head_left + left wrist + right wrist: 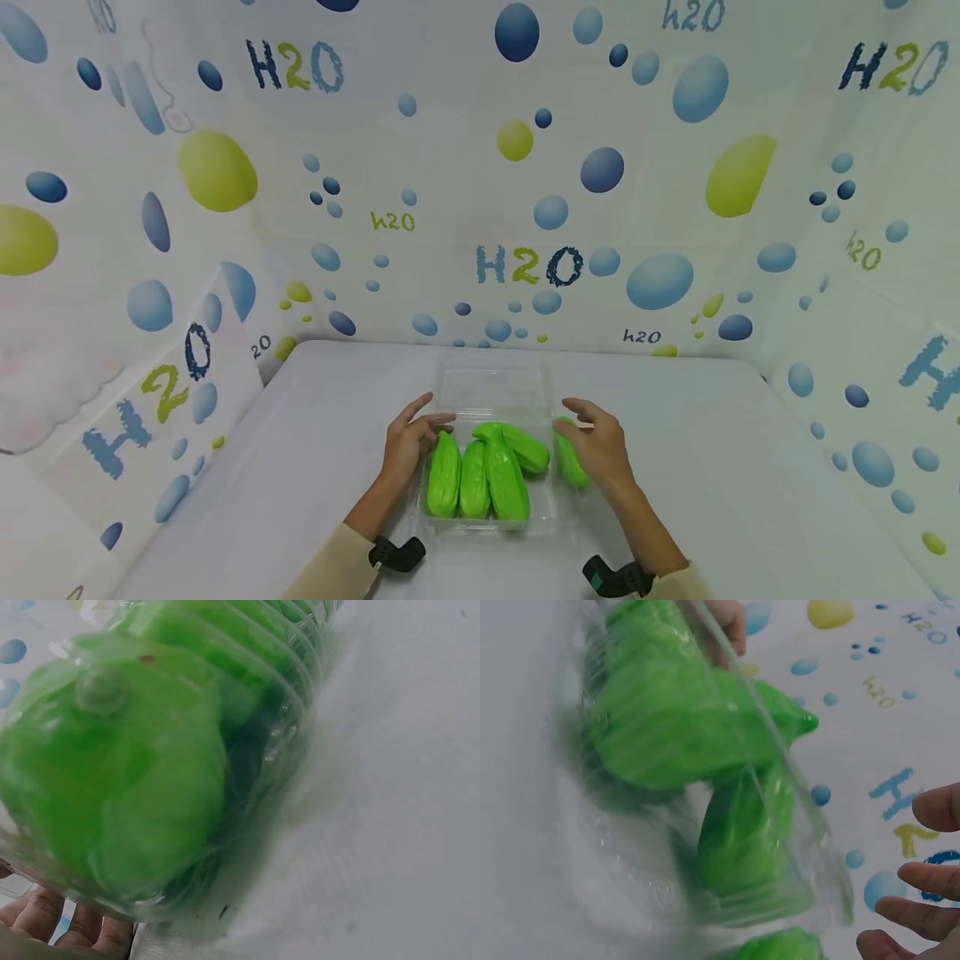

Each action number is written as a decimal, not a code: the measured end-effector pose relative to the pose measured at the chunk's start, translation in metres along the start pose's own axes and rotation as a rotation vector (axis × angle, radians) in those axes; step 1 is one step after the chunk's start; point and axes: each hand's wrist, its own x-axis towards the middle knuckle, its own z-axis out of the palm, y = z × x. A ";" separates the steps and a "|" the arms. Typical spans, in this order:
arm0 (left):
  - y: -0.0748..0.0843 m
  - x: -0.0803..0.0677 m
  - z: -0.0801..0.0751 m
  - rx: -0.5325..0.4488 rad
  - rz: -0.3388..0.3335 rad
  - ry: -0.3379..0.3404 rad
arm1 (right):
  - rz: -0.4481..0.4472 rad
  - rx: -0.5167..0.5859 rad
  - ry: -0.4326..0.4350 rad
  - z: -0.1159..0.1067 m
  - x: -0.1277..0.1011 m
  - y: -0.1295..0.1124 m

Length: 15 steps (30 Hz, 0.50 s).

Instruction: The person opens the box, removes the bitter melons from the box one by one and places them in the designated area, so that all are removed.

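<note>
A clear plastic box holds several bright green, long vegetables resembling cucumbers, among them a vegetable along the left wall. My left hand is at the box's back left corner, its fingers over the rim close to that vegetable's tip. In the left wrist view, bent fingers show low beside the box wall. One more green vegetable lies just outside the right wall. Over its upper end is my right hand, partly hiding it. The right wrist view shows spread fingers apart from this vegetable.
The box's clear lid lies folded back at the far side. Underneath is a white table. A white curtain with blue and green spots stands behind and at both sides. Each wrist wears a black camera, such as the left one.
</note>
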 end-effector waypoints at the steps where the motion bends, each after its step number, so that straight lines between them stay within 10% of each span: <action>1: 0.000 0.000 0.000 0.003 -0.001 -0.001 | -0.009 0.000 -0.004 0.002 -0.001 -0.002; 15: 0.003 -0.002 0.002 0.051 0.011 0.001 | -0.150 -0.033 -0.099 0.042 -0.024 -0.015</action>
